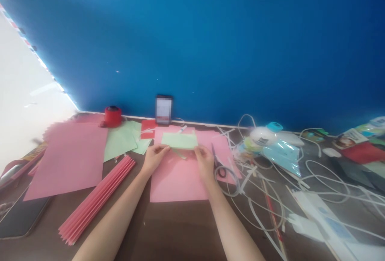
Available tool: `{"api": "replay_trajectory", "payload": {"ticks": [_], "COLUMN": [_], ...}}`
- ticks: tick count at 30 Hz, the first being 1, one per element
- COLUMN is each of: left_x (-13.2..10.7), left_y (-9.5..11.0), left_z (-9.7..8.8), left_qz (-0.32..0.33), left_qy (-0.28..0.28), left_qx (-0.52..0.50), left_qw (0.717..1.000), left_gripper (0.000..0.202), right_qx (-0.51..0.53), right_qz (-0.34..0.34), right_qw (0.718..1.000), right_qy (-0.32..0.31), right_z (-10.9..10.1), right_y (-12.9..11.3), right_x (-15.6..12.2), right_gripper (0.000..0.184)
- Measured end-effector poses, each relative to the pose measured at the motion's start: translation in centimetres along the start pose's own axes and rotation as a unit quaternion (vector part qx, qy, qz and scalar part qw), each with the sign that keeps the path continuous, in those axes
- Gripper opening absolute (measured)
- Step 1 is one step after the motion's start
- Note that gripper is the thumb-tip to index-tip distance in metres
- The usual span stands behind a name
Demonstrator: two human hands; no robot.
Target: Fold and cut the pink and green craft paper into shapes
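Both hands hold a small light green paper rectangle (179,140) over a pink sheet (183,176) on the brown table. My left hand (155,156) pinches its left end, and my right hand (204,160) pinches its right end. A thin green paper strip (180,155) lies on the pink sheet between my hands. Scissors (219,164) lie just right of my right hand.
A pleated pink paper fan (96,200) and a large pink sheet (70,160) lie at left, with green sheets (123,142) and a red tape roll (113,115) behind. A phone (164,109) leans on the blue wall. White paper strips and plastic packets (282,152) clutter the right side.
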State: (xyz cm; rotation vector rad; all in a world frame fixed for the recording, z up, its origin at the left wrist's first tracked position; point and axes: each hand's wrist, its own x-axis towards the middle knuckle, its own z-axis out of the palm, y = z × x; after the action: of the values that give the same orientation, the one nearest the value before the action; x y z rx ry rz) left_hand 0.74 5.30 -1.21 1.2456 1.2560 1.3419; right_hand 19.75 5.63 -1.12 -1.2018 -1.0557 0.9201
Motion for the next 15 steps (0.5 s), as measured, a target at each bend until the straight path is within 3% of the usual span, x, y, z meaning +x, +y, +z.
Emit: {"api": "replay_trajectory", "payload": {"ticks": [8,15], "left_x": [0.09,0.31], "left_y": [-0.66,-0.73], "left_z": [0.26,0.19], "left_qz": [-0.066,-0.05], "left_qy": [0.029,0.055], "left_qx": [-0.167,-0.152], "left_qw": [0.983,0.986], "left_gripper": [0.032,0.026], "right_qx": [0.023,0.005], "right_qz": [-0.011,-0.037], "right_qw": [0.999,0.999], "right_qy": [0.028,-0.009], "right_z": [0.25,0.33], "right_y": [0.17,0.43], "right_x": [-0.08,-0.2], "right_gripper": [0.022,0.018]}}
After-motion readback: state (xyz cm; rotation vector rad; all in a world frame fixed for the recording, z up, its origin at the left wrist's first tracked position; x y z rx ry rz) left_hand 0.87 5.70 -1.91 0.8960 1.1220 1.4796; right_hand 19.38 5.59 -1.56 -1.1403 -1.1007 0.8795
